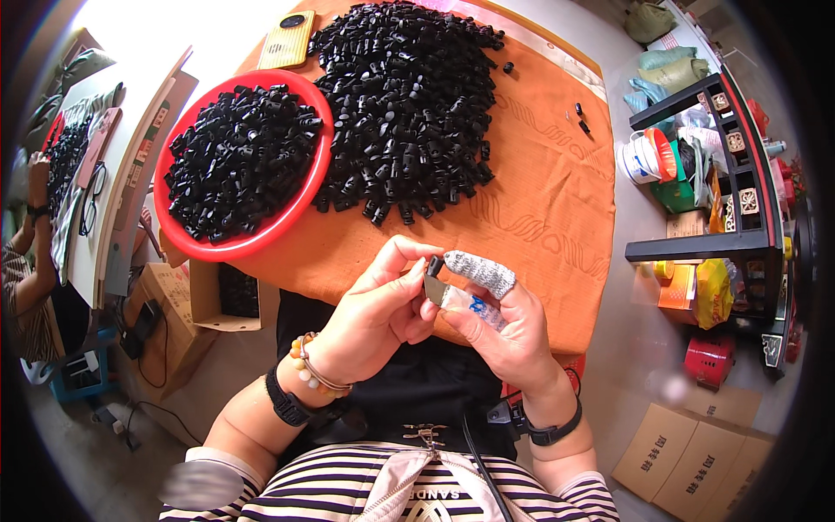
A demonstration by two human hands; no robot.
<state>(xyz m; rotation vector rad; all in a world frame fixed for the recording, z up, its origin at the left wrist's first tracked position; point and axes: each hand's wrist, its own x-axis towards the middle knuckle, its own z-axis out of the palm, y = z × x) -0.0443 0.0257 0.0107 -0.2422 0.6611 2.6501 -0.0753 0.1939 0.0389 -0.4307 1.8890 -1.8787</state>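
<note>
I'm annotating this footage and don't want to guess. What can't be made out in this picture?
Head view:
Small black plastic piece in the left hand: partly hidden by its fingers.
White-and-blue wrapped handle of the flat grey blade: partly covered by the right hand.
Bottom of the round red plastic basin: buried under heaped black plastic parts.
Other person, far left: cut off at the picture's dark edge.

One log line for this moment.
left hand: holds small black part; right hand: holds flat-bladed tool; red basin: black parts; orange cloth: heap of black parts
</note>
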